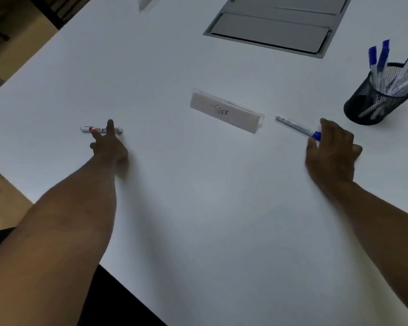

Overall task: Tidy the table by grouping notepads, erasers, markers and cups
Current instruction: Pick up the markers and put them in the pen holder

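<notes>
Two loose markers on the white counter [198, 208], one under each hand. Red marker [86, 129] lying flat toward the counter's left edge, left hand [108, 149] laid over it with fingers [110, 125] spread across the barrel, touching but not yet closed around it. Blue-capped marker [292, 125] lying flat toward the right edge, just beside the "TIGER" name card [225, 112], right hand [332, 151] at its capped end with fingers curling in; whether closed on the cap, cannot tell. Mesh pen cup [382, 95] near the right edge, already holding several blue-capped markers, so likely the gathering spot.

To do this step well: pinch each barrel between thumb and forefinger rather than press down, since a round barrel rolls on a smooth top. Lift clear of the name card to avoid knocking it. Drop in tip-down, steadying the light cup so it does not tip.
</notes>
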`<state>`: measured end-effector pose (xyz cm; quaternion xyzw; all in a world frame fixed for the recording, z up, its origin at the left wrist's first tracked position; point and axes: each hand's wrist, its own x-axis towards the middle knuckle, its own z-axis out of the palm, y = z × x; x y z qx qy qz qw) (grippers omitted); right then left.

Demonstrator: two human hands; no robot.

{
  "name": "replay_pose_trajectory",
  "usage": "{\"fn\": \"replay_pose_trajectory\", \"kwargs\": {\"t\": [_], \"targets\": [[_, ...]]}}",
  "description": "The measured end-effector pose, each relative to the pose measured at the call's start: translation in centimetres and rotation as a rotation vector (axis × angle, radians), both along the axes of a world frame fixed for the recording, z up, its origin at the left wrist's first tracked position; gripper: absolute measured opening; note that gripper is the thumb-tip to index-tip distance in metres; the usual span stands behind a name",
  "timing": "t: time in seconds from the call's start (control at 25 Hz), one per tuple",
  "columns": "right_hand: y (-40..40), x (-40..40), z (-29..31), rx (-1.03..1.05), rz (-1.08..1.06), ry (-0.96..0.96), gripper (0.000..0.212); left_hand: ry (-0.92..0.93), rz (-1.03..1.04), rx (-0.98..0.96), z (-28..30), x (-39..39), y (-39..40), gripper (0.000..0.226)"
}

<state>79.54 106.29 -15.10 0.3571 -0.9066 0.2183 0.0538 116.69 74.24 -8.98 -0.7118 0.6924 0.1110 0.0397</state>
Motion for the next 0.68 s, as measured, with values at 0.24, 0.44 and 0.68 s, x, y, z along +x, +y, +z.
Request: {"fn": "replay_pose_trajectory", "kwargs": {"t": [0.24, 0.44, 0.68], "targets": [[-0.1, 0.0, -0.2, -0.01, 0.004, 0.064, 0.019, -0.142, -0.003, -0.034, -0.8, -0.4, -2.3, 0.04], [0.0, -0.1, -0.4, -0.032, -0.025, 0.077, 0.014, -0.02, 0.063, -0.212, -1.7, -0.9, 0.3, 0.036], [2.3, 0.9, 1.5, -0.328, -0.009, -0.219, 0.017, 0.227, 0.156, -0.272, -1.6, -1.2, 6.2, 0.028]]}}
